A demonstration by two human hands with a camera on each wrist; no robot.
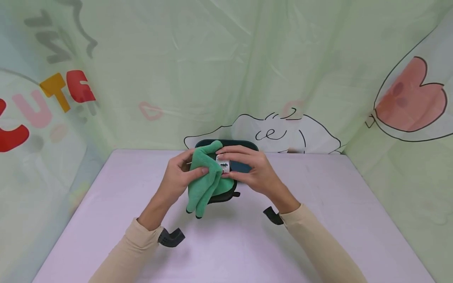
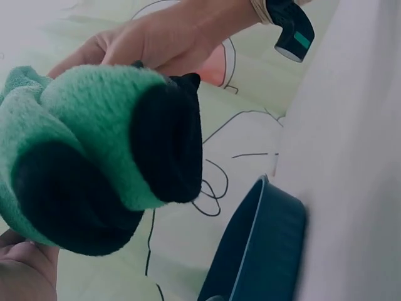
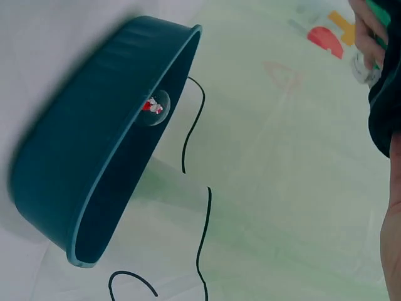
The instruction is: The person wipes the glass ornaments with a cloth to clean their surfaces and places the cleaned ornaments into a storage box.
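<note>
My left hand (image 1: 175, 173) holds a green plush item (image 1: 202, 184), its thumb lying across the soft fabric. Two legs with black tips hang from it, and in the left wrist view the black ends of the plush item (image 2: 166, 144) fill much of the picture. A black-edged part (image 1: 223, 197) with a small loop shows beneath the green fabric. Between its thumb and fingers my right hand (image 1: 255, 169) pinches a small white piece (image 1: 223, 164) with a dark print, right against the plush. How that piece is attached, I cannot tell.
Behind the hands, at the table's back edge, stands a dark teal bin (image 3: 81, 119). A clear ball (image 3: 154, 108) with a red and white figure shows inside it. The pale lilac table (image 1: 226, 251) meets printed green curtains (image 1: 177, 78) at the back and sides.
</note>
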